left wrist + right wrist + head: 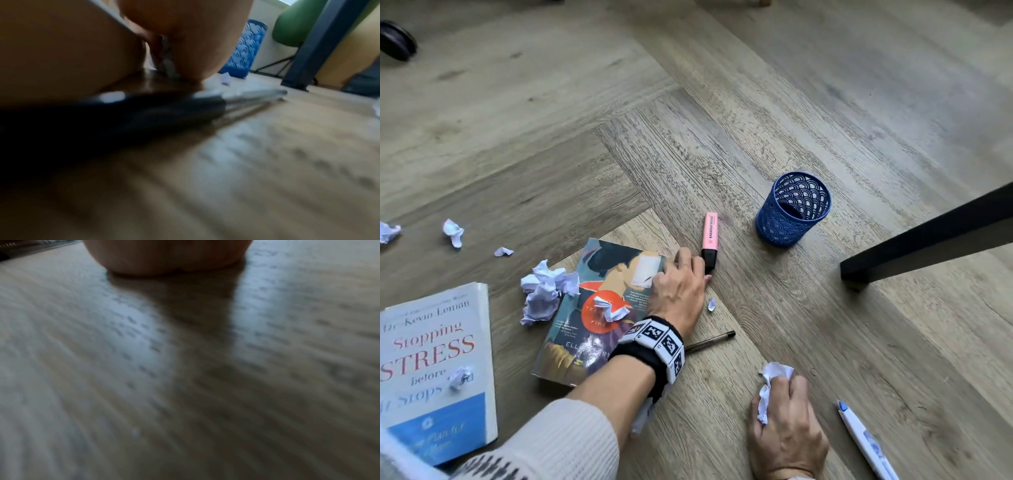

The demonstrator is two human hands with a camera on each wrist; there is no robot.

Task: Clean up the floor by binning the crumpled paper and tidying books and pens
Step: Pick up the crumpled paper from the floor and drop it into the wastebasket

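My left hand point(681, 284) lies on the top right corner of an illustrated book point(585, 329), its fingers curled over the book's edge beside the black cap of a pink highlighter point(710, 236). My right hand point(787, 425) rests on the floor and grips a crumpled paper ball point(770, 387). A black pen point(710, 341) lies under my left wrist and shows blurred in the left wrist view point(246, 97). A white book point(438, 370) sits at the left. Several paper balls are scattered: a big one point(544, 291), one on the illustrated book point(611, 308), and others at the far left point(453, 232).
A blue mesh pen cup point(792, 209) stands upright right of the highlighter. A black table leg point(928, 240) slants in from the right. A white and blue pen point(866, 442) lies by my right hand. A dark wheel point(395, 39) sits at the top left.
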